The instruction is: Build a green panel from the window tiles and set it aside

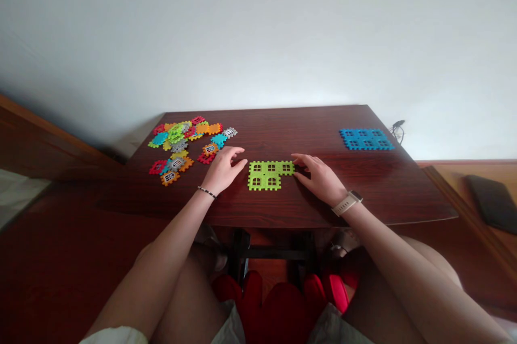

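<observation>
A lime-green assembly of interlocked waffle-edged plastic tiles [264, 175] lies flat on the table, in an L-like shape with small window cut-outs. My left hand [223, 169] rests on the table to its left, fingertips just short of it and holding nothing. My right hand [319, 178] lies palm down on its right side, fingertips at or very near the green edge. A loose heap of multicoloured tiles [181, 142] spreads beyond my left hand. A blue tile assembly [366, 139] lies flat at the far right.
The dark reddish-brown wooden table [323, 128] has a front edge close to my wrists and stands against a white wall [258, 26]. A black cable [398, 131] shows beyond its right corner. A dark flat case [493, 203] lies on a wooden surface to the right. Red slippers [283, 311] sit below.
</observation>
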`<state>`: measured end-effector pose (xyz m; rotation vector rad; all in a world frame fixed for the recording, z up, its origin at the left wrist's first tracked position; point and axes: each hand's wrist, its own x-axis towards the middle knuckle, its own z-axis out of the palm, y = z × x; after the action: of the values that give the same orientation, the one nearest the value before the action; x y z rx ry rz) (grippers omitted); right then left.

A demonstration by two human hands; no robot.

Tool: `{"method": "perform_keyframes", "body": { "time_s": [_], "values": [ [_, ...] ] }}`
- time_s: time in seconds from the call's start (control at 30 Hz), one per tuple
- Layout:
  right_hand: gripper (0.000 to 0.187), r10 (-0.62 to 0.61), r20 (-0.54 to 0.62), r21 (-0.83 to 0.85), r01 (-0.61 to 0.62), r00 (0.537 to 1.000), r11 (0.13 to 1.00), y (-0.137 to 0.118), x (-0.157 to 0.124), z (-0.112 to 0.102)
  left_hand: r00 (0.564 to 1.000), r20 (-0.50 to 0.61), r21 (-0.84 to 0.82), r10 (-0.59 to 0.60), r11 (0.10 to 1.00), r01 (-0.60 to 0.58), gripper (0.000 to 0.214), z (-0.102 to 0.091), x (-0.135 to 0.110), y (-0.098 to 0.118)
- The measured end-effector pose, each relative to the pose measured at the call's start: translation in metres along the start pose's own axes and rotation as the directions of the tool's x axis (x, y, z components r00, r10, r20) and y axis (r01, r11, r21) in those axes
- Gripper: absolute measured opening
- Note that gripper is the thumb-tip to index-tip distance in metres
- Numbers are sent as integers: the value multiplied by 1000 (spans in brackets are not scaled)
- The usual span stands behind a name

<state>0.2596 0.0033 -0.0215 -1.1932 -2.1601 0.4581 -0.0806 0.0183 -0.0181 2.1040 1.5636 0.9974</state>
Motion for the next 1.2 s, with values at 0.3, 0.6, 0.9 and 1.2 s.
{"method": "perform_keyframes", "body": {
  "time_s": [0.3, 0.6, 0.9, 1.2],
  "values": [
    [47, -40, 16, -32, 41, 999, 999, -2, -3, -2, 930, -326, 357, -169, 889, 287, 38, -75, 27, -69],
    [45, -46, 24, -67, 48, 999, 997, -3, -4, -3, 853, -409, 507, -323, 697, 507, 42, -82, 23, -105],
    [43, -76, 28, -47, 77, 997, 996, -1, -2, -3, 919, -281, 601, -276, 696, 393, 36, -88, 15, -99],
    [42, -82, 51, -44, 85, 995, 995, -3, -1, -4, 892, -344, 544, -295, 711, 445, 48, -85, 18, -96]
  ]
}}
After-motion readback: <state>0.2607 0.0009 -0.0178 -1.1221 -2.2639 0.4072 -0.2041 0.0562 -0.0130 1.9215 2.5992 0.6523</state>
